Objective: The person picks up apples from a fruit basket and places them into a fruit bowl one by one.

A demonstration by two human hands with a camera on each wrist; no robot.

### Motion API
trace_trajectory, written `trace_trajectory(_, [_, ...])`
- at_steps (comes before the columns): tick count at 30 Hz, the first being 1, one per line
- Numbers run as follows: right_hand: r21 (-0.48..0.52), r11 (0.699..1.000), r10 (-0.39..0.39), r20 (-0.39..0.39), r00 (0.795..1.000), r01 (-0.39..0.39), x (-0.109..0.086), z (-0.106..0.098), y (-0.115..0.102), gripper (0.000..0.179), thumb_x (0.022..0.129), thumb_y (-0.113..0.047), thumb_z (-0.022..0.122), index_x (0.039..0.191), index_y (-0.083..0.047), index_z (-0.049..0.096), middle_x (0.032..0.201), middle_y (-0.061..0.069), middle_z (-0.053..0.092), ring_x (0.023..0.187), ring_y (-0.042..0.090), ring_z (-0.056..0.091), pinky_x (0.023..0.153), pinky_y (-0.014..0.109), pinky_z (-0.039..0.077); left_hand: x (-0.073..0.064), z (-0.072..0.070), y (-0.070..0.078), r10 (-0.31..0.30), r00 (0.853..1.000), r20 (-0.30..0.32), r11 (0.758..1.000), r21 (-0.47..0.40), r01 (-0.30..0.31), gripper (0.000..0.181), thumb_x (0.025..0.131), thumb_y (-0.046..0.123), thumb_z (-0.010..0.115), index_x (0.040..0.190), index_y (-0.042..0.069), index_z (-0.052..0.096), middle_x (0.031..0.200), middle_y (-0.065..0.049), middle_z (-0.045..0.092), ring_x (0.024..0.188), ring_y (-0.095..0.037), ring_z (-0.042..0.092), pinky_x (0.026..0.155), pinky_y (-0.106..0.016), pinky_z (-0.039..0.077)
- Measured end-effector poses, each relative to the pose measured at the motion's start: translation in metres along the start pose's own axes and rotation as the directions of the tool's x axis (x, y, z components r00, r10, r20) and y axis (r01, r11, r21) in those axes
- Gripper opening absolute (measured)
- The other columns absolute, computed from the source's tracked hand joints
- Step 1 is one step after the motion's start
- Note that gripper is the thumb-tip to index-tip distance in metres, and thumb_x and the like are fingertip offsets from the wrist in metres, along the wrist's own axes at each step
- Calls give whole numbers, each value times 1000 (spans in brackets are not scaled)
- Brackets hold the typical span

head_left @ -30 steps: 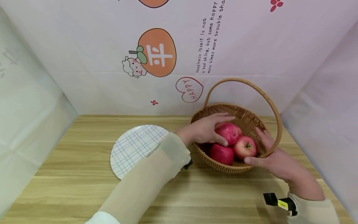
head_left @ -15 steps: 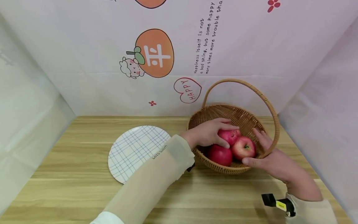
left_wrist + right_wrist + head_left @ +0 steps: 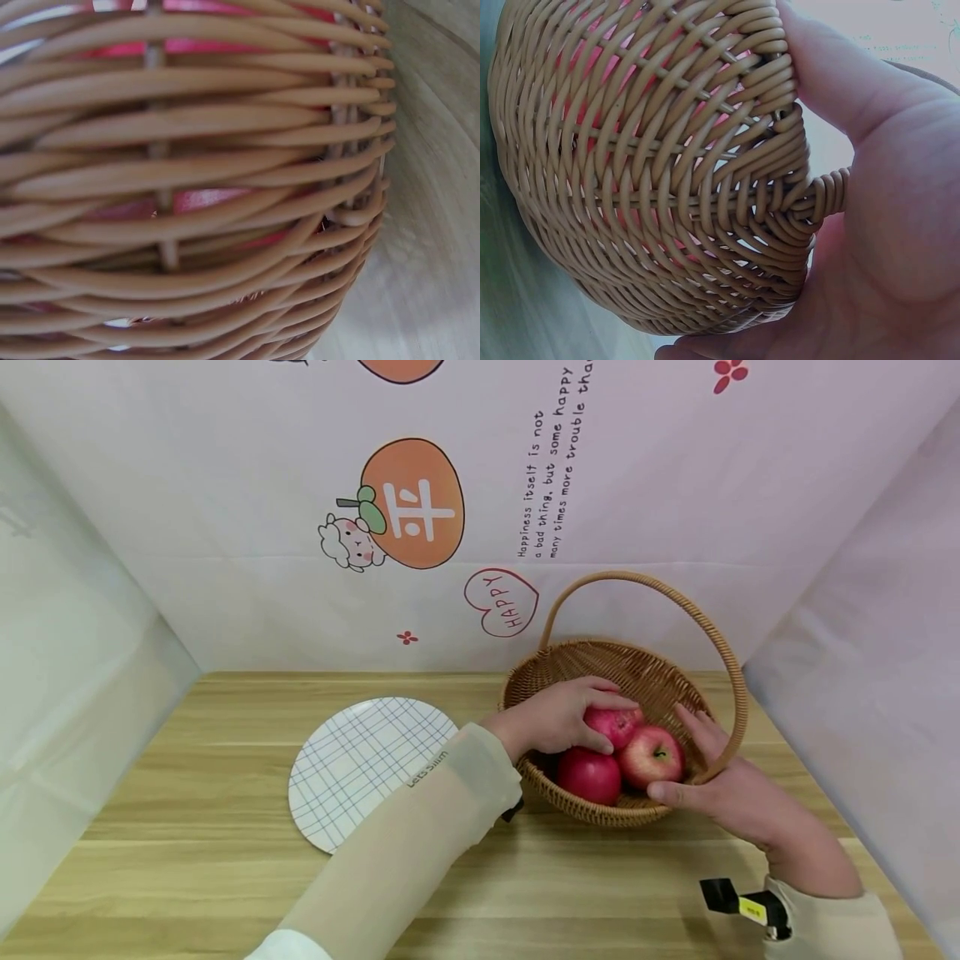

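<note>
A brown wicker basket [image 3: 600, 814] with a tall arched handle [image 3: 738, 689] stands at the right of the table, holding three red apples. My left hand [image 3: 562, 714] reaches over its left rim, thumb and fingers curled round the rear apple [image 3: 615, 725]. In front lies a darker red apple [image 3: 590, 777], and a paler one [image 3: 652, 757] with its stem up sits to the right. My right hand [image 3: 731, 785] grips the right rim by the handle's foot, thumb over the front edge. Woven wall [image 3: 187, 127] fills the left wrist view, red showing through its gaps.
A round white plate [image 3: 352, 777] with a blue grid lies on the wooden table [image 3: 187, 843] at the left, partly covered by my left sleeve [image 3: 420, 827]. A printed white backdrop [image 3: 300, 610] rises behind, with side walls left and right.
My left hand has settled lower over the rear apple, its fingers closing round it. The right hand keeps its place on the basket. The whole head view has shifted slightly.
</note>
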State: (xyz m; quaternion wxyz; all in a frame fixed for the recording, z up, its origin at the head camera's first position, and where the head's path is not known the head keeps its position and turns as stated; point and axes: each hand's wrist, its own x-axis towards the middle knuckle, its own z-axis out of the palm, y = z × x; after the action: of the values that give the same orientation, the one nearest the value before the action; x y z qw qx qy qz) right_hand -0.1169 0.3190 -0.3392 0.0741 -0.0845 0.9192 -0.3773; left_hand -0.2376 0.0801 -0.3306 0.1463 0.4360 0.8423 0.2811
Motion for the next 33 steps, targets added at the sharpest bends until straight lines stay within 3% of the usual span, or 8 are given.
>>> trace_trajectory(9, [4, 1000, -2, 1, 1000, 2, 1, 1, -1, 113, 87, -31, 79, 161, -14, -5, 160, 28, -13, 144, 50, -12, 100, 79, 11, -1, -1, -2, -1, 1000, -8, 1000, 10, 1, 56, 91, 34, 74, 144, 37, 55, 155, 13, 33, 136, -11, 34, 101, -28, 40])
trace_trajectory(14, [14, 1000, -3, 3, 1000, 3, 1, 1, 0, 113, 87, -31, 79, 160, -14, -5, 160, 29, -12, 144, 50, -12, 101, 79, 11, -2, -6, -3, 26, 997, -74, 999, 22, -24, 57, 90, 33, 77, 143, 33, 56, 154, 10, 36, 134, -9, 38, 102, -23, 36])
trace_trajectory(21, [21, 1000, 6, 0, 1000, -6, 1, 1, 0, 113, 87, -32, 79, 161, -14, -5, 160, 28, -12, 144, 50, -12, 102, 78, 10, -11, -15, -5, -10, 993, -114, 992, -124, -4, 59, 86, 28, 81, 140, 32, 60, 149, 12, 39, 121, -8, 46, 85, -16, 47])
trace_trajectory(28, [27, 1000, 1, 4, 1000, -1, 1, 1, 1, 112, 87, -30, 79, 161, -13, -4, 160, 29, -11, 144, 50, -12, 101, 78, 11, -21, -23, -13, 28, 983, -184, 975, -211, -67, 56, 85, 27, 81, 138, 26, 62, 146, 10, 43, 124, -8, 44, 96, -21, 42])
trace_trajectory(33, [33, 999, -4, -3, 1000, 4, 1, 0, 2, 113, 87, -29, 79, 160, -14, -6, 159, 29, -12, 144, 49, -13, 102, 78, 9, -24, -27, -19, 37, 976, -217, 955, -279, -99, 55, 85, 22, 82, 137, 22, 63, 143, 9, 46, 124, -8, 45, 95, -22, 44])
